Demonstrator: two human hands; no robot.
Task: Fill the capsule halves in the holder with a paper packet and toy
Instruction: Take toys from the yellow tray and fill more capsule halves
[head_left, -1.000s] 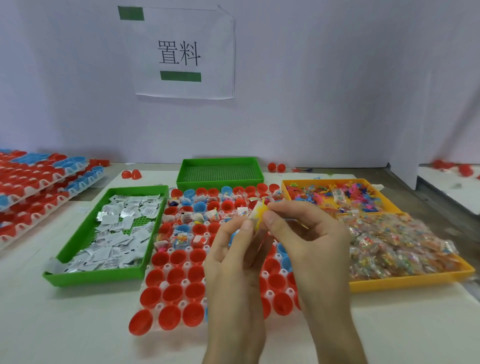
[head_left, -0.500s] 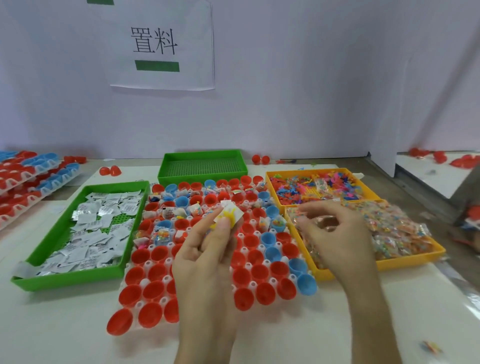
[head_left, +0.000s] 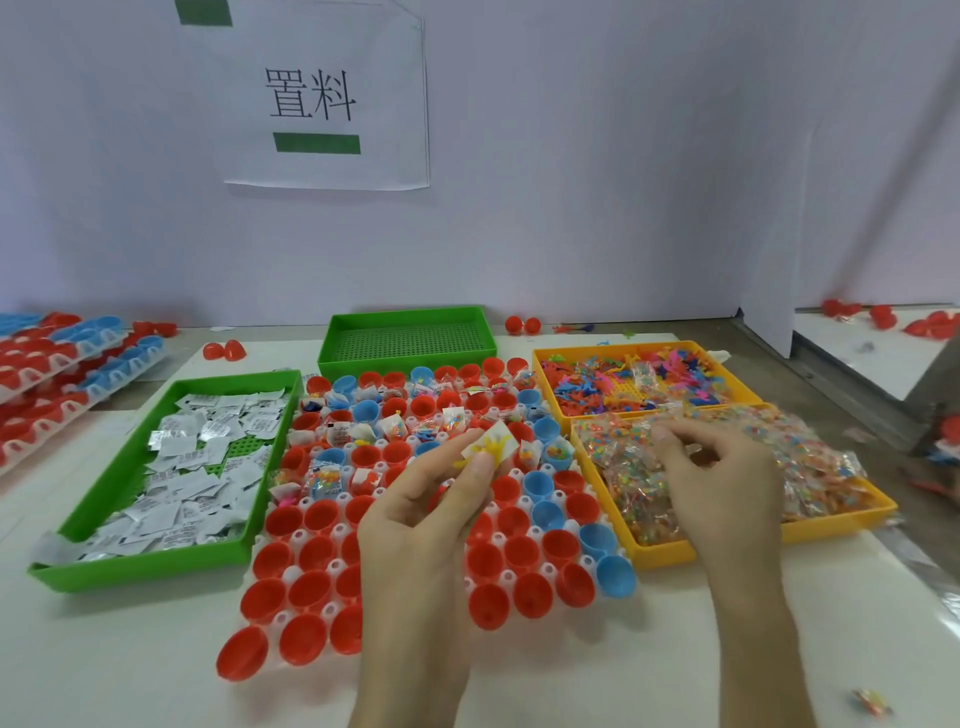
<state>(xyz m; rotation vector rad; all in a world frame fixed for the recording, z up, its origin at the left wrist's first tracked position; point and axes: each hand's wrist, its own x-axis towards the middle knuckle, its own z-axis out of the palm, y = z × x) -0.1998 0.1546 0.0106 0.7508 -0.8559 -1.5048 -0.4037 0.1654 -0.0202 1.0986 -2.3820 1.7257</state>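
White table (head_left: 130, 649) bears holder (head_left: 521, 474), partly hidden by left hand (head_left: 421, 519) pinching yellow toy (head_left: 491, 444).

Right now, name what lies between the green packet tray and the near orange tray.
In the head view, the holder of red and blue capsule halves fills that gap; the left hand holds a packet above it.

Capsule halves (head_left: 522, 553) in holder (head_left: 293, 573), far rows filled, yellow toy (head_left: 488, 448) on paper packet (head_left: 503, 434) above
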